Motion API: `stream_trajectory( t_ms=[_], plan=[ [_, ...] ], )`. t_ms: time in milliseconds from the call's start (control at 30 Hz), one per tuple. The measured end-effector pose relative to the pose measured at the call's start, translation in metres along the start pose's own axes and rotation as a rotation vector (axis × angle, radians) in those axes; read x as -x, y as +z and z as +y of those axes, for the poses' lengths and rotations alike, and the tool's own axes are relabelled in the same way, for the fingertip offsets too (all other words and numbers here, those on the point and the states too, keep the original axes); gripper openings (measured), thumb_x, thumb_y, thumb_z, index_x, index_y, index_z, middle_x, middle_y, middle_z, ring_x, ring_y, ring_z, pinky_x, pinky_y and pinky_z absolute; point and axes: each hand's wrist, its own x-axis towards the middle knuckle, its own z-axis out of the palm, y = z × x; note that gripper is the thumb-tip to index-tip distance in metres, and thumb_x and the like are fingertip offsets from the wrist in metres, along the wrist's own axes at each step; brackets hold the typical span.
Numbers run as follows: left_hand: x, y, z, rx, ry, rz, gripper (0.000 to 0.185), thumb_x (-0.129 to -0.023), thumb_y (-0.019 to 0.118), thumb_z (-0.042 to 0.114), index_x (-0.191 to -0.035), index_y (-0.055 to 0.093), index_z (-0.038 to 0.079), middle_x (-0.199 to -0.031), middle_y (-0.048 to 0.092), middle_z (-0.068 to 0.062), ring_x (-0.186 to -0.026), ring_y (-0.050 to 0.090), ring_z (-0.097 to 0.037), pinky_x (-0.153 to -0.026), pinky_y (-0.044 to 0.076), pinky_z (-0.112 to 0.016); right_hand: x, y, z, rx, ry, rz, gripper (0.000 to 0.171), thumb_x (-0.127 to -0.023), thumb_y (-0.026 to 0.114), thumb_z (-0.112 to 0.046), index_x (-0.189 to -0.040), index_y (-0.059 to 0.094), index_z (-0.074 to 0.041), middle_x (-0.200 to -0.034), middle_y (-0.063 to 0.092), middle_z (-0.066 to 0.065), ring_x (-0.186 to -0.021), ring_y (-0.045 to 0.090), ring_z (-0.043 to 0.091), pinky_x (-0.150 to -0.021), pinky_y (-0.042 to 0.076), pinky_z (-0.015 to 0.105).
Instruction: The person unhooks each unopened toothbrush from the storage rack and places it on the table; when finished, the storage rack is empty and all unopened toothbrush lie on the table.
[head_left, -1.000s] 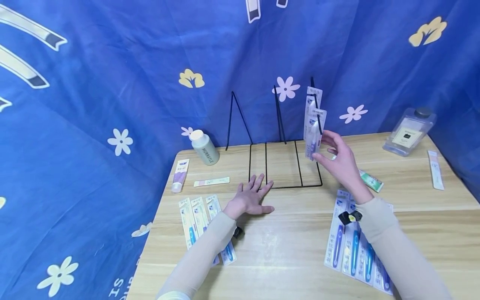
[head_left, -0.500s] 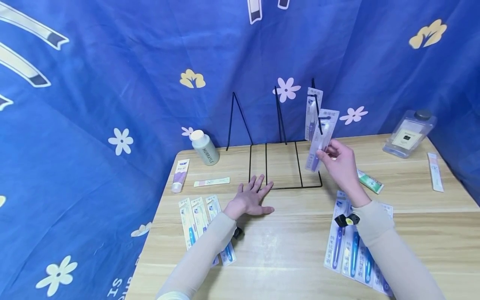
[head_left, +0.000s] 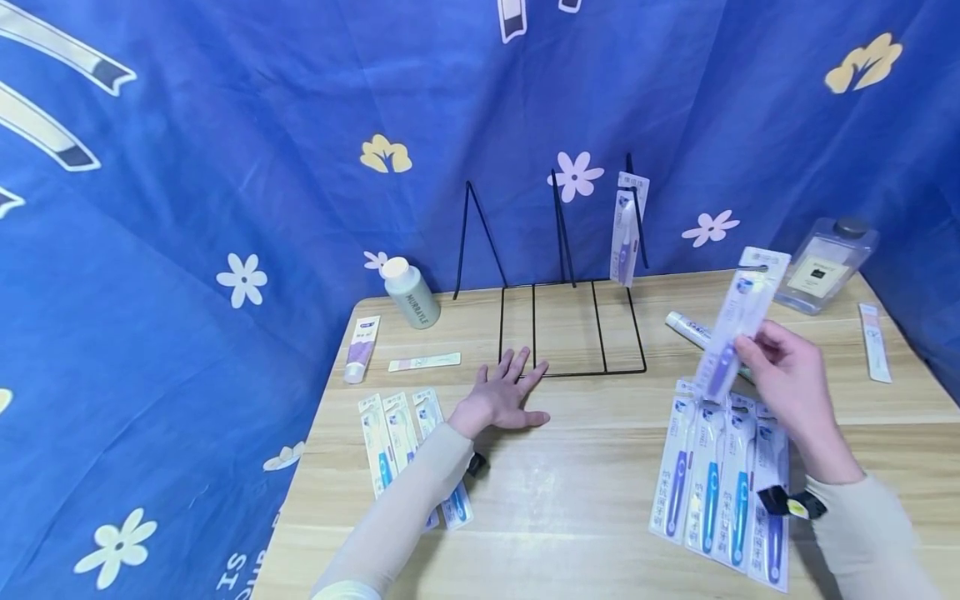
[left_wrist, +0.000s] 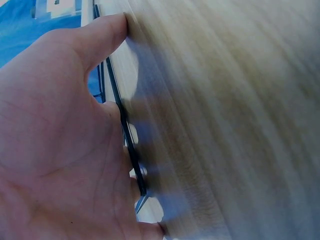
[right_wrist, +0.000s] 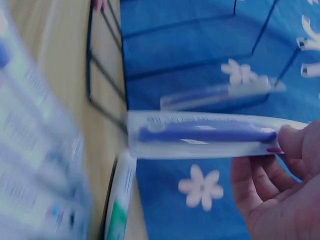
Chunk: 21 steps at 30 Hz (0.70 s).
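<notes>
**R hand holds purple toothbrush pack off rack; L hand steadies rack base**

R hand (head_left: 787, 379) pinches a purple toothbrush pack (head_left: 738, 321) by its lower end, thumb + fingers clamped on the card; pack is tilted, top leaning away to the right, in the air above the desk's right side, well apart from the wire rack (head_left: 570, 333). In the right wrist view the same pack (right_wrist: 210, 135) shows, fingertips (right_wrist: 292, 142) gripping one end; frame is blurred.

L hand (head_left: 502, 396) lies flat, fingers straight and spread, tips on the rack's front wire near desk centre. Left wrist view confirms: palm (left_wrist: 60, 150) down, black wire (left_wrist: 125, 135) under the fingers. Hands are well apart.

One more purple pack (head_left: 626, 229) hangs on the rack's right upright, at the desk's back edge. Row of blue toothbrush packs (head_left: 720, 483) lies flat just below the R hand, near front-right edge; another row (head_left: 397, 433) at front-left. Toothpaste tube (head_left: 693, 329) lies just beside the held pack, towards the rack.

Doing it well, my judgement: keep pinch on the card, not the blister; keep L hand pressing so the rack doesn't skate; if laying pack down, align w/ the blue row, no overlap.

Other: white bottle (head_left: 408, 292) and small tube (head_left: 360, 350) back-left, clear bottle (head_left: 825, 262) back-right.
</notes>
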Motion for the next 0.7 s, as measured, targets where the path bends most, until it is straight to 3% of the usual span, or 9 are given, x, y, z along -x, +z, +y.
stream_trajectory(
  t_ms=[100, 233, 333, 500, 567, 633, 700],
  plan=[
    [0.0, -0.001, 0.0, 0.001, 0.005, 0.003, 0.093, -0.091, 0.045, 0.079, -0.161, -0.005, 0.044, -0.171, -0.021, 0.002, -0.16, -0.012, -0.028, -0.124, 0.007, -0.068, 0.012, -0.023, 0.013, -0.03, 0.052, 0.01, 0.017, -0.099, 0.064, -0.007, -0.114, 0.071, -0.008, -0.085, 0.067, -0.034, -0.075, 0.067, -0.011, -0.065, 0.055, 0.01],
    [-0.001, -0.001, -0.001, 0.001, 0.011, 0.007, 0.093, -0.091, 0.044, 0.079, -0.161, -0.006, 0.044, -0.171, -0.021, 0.002, -0.159, -0.012, -0.028, -0.123, 0.007, -0.068, 0.026, -0.052, 0.032, -0.128, 0.129, 0.016, 0.026, -0.097, 0.064, -0.001, -0.101, 0.068, -0.026, -0.08, 0.072, -0.027, -0.069, 0.068, -0.009, -0.058, 0.055, 0.013],
    [-0.001, -0.001, -0.001, -0.002, 0.008, 0.007, 0.093, -0.091, 0.043, 0.08, -0.161, -0.006, 0.044, -0.171, -0.021, 0.002, -0.159, -0.013, -0.028, -0.124, 0.007, -0.068, 0.036, -0.069, 0.048, -0.135, 0.205, 0.013, 0.026, -0.098, 0.063, -0.002, -0.095, 0.067, -0.028, -0.075, 0.073, -0.025, -0.063, 0.067, -0.007, -0.053, 0.054, 0.015],
    [-0.001, -0.001, -0.001, 0.013, 0.013, 0.007, 0.093, -0.091, 0.044, 0.079, -0.161, -0.005, 0.044, -0.171, -0.021, 0.002, -0.159, -0.013, -0.028, -0.124, 0.006, -0.068, 0.057, -0.094, 0.076, -0.028, 0.346, -0.067, 0.027, -0.101, 0.06, -0.01, -0.088, 0.064, -0.032, -0.071, 0.068, -0.026, -0.059, 0.064, -0.003, -0.051, 0.054, 0.019],
    [-0.001, -0.001, -0.001, 0.014, 0.013, 0.008, 0.093, -0.091, 0.044, 0.079, -0.161, -0.005, 0.044, -0.171, -0.021, 0.002, -0.159, -0.013, -0.028, -0.124, 0.005, -0.068, 0.065, -0.101, 0.086, 0.037, 0.388, -0.117, 0.022, -0.102, 0.059, -0.012, -0.088, 0.064, -0.029, -0.071, 0.067, -0.025, -0.06, 0.063, -0.001, -0.052, 0.055, 0.021],
    [-0.001, -0.001, -0.001, 0.011, 0.009, 0.008, 0.093, -0.091, 0.044, 0.079, -0.161, -0.006, 0.044, -0.171, -0.021, 0.002, -0.159, -0.013, -0.028, -0.124, 0.005, -0.068, 0.071, -0.105, 0.095, 0.107, 0.425, -0.174, 0.013, -0.103, 0.058, -0.015, -0.094, 0.067, -0.017, -0.071, 0.066, -0.024, -0.062, 0.062, 0.0, -0.054, 0.056, 0.023],
    [-0.001, -0.001, -0.002, 0.006, 0.005, 0.007, 0.093, -0.091, 0.043, 0.08, -0.161, -0.006, 0.044, -0.171, -0.022, 0.002, -0.159, -0.013, -0.028, -0.124, 0.005, -0.067, 0.075, -0.105, 0.102, 0.186, 0.453, -0.232, 0.02, -0.104, 0.055, -0.02, -0.104, 0.066, -0.003, -0.072, 0.066, -0.022, -0.064, 0.062, 0.0, -0.057, 0.057, 0.025]
  ],
)
